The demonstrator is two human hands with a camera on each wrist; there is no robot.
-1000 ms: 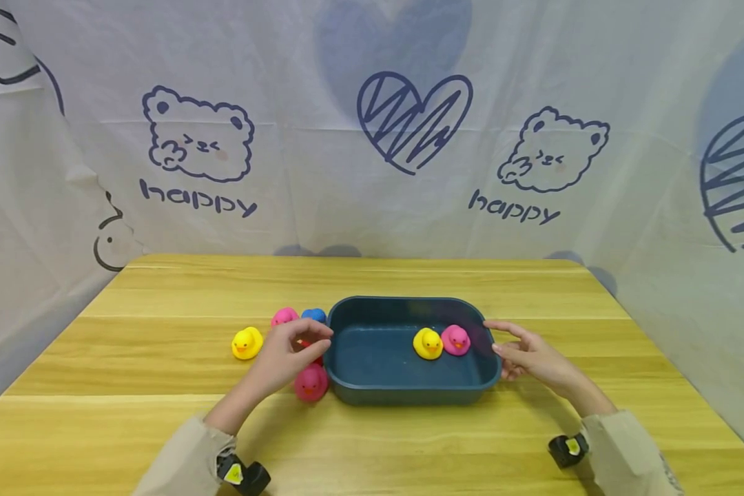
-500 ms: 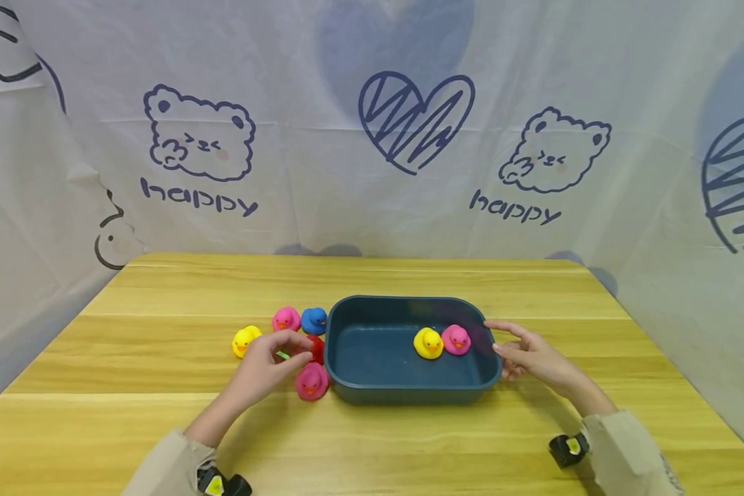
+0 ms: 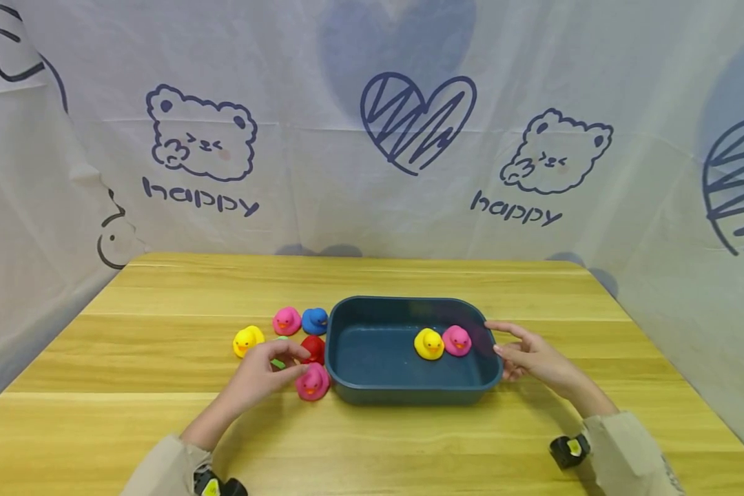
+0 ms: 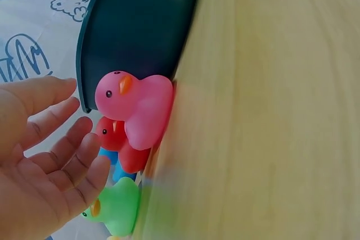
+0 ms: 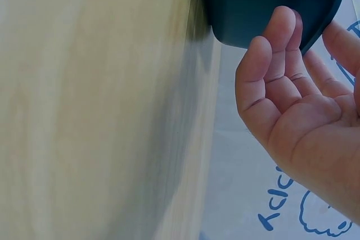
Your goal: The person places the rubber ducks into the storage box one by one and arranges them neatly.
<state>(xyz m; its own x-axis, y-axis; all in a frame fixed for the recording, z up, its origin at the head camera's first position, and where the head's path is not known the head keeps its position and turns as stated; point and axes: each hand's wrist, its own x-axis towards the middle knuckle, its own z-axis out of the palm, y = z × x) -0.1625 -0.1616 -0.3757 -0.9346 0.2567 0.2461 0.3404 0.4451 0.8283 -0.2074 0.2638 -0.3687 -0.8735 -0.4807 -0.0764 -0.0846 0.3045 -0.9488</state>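
Note:
My left hand (image 3: 263, 370) is spread just above the green rubber duck (image 4: 119, 206), fingers apart and nothing between them. The hand partly hides that duck in the head view. Right beside it are a red rubber duck (image 3: 313, 349) and a dark pink rubber duck (image 3: 313, 382), both at the left end of a dark teal tub (image 3: 409, 396). My right hand (image 3: 533, 359) is at the tub's right end, index finger and thumb tips at the rim, the other fingers loosely bent. Inside the tub sit a yellow rubber duck (image 3: 430, 344) and a pink rubber duck (image 3: 457, 341).
Farther back on the left stand another pink duck (image 3: 286, 321) and a blue duck (image 3: 315, 321). Another yellow duck (image 3: 246, 340) lies left of the group. All rest on a wooden table (image 3: 409, 448), with a printed white cloth (image 3: 322, 172) hanging behind it.
My left hand has drawn back left from the tub's edge, uncovering the blue and red ducks, and now hovers over the green one. The right hand stays at the rim.

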